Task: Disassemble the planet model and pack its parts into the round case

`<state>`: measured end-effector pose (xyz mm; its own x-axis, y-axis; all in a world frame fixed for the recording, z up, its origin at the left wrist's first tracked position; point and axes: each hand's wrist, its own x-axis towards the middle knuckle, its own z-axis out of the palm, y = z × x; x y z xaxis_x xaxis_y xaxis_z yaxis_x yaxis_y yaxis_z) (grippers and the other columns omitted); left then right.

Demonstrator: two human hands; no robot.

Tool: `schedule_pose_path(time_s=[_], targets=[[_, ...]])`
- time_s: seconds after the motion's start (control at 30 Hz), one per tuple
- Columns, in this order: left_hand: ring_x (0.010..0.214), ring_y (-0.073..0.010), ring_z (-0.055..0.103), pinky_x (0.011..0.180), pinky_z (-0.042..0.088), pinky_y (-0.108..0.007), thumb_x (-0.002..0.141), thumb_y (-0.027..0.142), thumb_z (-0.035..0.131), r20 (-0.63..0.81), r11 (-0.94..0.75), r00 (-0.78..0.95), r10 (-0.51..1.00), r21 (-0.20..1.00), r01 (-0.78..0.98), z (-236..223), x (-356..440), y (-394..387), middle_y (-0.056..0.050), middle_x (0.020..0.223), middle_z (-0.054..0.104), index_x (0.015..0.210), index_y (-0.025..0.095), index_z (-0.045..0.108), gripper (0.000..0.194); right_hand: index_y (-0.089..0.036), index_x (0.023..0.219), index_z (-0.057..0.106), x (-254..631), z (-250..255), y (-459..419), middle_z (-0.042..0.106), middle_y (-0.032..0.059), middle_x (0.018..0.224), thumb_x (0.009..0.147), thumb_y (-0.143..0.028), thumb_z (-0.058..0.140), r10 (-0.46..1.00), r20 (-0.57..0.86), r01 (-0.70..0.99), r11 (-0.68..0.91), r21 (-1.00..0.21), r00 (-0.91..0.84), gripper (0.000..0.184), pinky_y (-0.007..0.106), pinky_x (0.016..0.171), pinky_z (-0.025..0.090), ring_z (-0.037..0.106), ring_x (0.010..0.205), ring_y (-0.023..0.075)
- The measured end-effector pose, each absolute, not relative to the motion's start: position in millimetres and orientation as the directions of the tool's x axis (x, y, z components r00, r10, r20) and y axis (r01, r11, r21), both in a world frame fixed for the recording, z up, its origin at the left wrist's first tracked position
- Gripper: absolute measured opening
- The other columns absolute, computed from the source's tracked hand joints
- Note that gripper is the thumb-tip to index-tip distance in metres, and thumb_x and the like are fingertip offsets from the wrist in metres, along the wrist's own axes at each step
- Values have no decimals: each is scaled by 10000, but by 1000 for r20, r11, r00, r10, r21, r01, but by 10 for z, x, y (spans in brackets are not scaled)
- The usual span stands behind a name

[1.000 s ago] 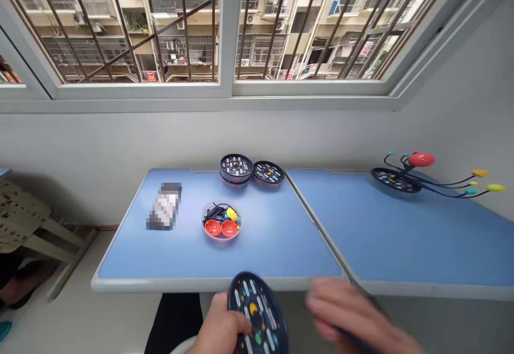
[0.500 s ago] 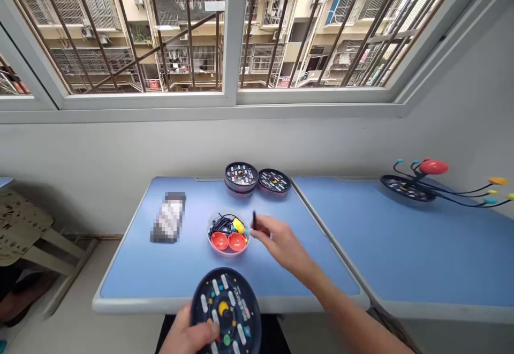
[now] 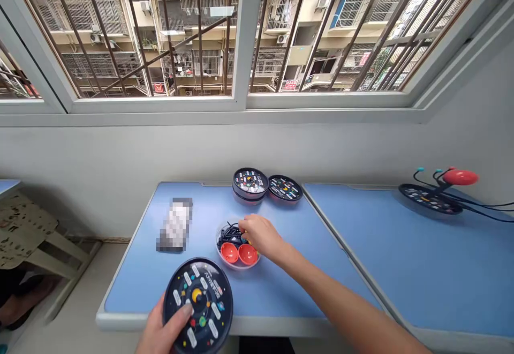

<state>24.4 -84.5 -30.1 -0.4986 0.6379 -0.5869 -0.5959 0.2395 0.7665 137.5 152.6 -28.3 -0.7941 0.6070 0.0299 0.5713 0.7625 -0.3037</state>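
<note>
Over the clear round bowl point(image 3: 239, 266) near the middle of the blue folding table point(image 3: 132, 295), the person's right hand point(image 3: 259, 234) hangs with its fingers curled together and dipped into the bowl's far right side, the forearm reaching in from the lower right. The fingertips point(image 3: 243, 224) hide what lies beneath them, so whether they are closed on something or only touching it cannot be told. Just left of those fingertips lies a tangle of black cords point(image 3: 228, 234), with no clear long axis, and toward the person sit two red half-shells point(image 3: 238, 254) side by side. The right hand is far nearer the bowl than the left. Toward the person from the bowl and a little to its left, at the table's near edge, the left hand point(image 3: 158, 330) grips a round black disc point(image 3: 197, 303) printed with white oblong marks and a yellow ring, tilted up toward the head camera. Its thumb point(image 3: 185, 311) lies across the face, with the other fingers out of sight behind. Beyond the bowl stand a stack of black round discs point(image 3: 249, 184) and a single disc point(image 3: 285, 188), while a pixelated, unreadable object point(image 3: 175, 224) lies to its left.
</note>
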Motion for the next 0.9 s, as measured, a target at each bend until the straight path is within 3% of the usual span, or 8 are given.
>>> schedule_pose_path(time_s=[0.17,0.33,0.47,0.63,0.67,0.73,0.83,0.9], targets=[[427,-153,542,298,394,-226,588,430,733,-510,150,-569,645,814,-561,-104,218,-628,-37,719,667,1168,175,483,681,-204,820,622,1526,-292,1562,608,4,724,744,-160,544,675,125,516,657,-549,-727,117,241,627,373,551,724,159],[564,-150,605,410,440,-195,663,424,674,-353,84,-544,761,885,-458,-94,97,-145,-48,824,674,1127,158,536,552,-190,678,559,1747,-347,1679,557,-14,588,771,-310,445,789,147,434,471,-768,-596,190,236,546,391,522,578,141],[688,-164,634,507,467,-196,702,339,628,-224,15,-525,821,928,-373,-115,113,275,-52,931,670,1220,190,465,563,-181,664,555,1817,-401,1716,547,-15,554,756,-375,440,828,119,364,364,-857,-548,244,239,513,384,488,517,126],[819,-176,632,721,497,-264,781,295,521,-206,42,-469,859,941,-336,-135,277,526,-88,1014,657,1307,152,368,566,-185,736,531,1782,-413,1617,541,-30,540,801,-471,391,807,104,260,305,-916,-581,325,223,445,356,447,455,108],[835,-177,629,747,494,-277,798,288,494,-187,55,-477,859,959,-277,-148,302,546,-93,1025,654,1318,145,355,558,-190,727,513,1774,-426,1606,524,-38,530,793,-476,406,807,111,249,305,-919,-579,312,224,449,353,448,460,110],[852,-181,623,777,486,-295,825,268,438,-82,101,-544,835,995,5,-187,326,573,-92,1027,654,1311,139,382,506,-198,711,484,1760,-470,1603,485,-55,506,767,-456,447,815,125,248,313,-917,-566,266,228,462,344,441,466,113],[906,-216,601,838,451,-346,837,220,386,109,209,-598,794,875,437,-261,306,601,-95,1017,654,1213,138,518,407,-206,678,463,1734,-552,1621,439,-69,477,736,-387,472,834,143,289,338,-896,-533,190,237,474,324,414,458,116],[948,-251,577,870,419,-391,823,169,372,153,243,-592,792,809,535,-308,278,618,-116,1004,644,1161,128,569,393,-213,646,445,1711,-585,1621,423,-68,476,733,-348,458,846,158,330,361,-872,-510,161,241,484,318,403,463,120]])
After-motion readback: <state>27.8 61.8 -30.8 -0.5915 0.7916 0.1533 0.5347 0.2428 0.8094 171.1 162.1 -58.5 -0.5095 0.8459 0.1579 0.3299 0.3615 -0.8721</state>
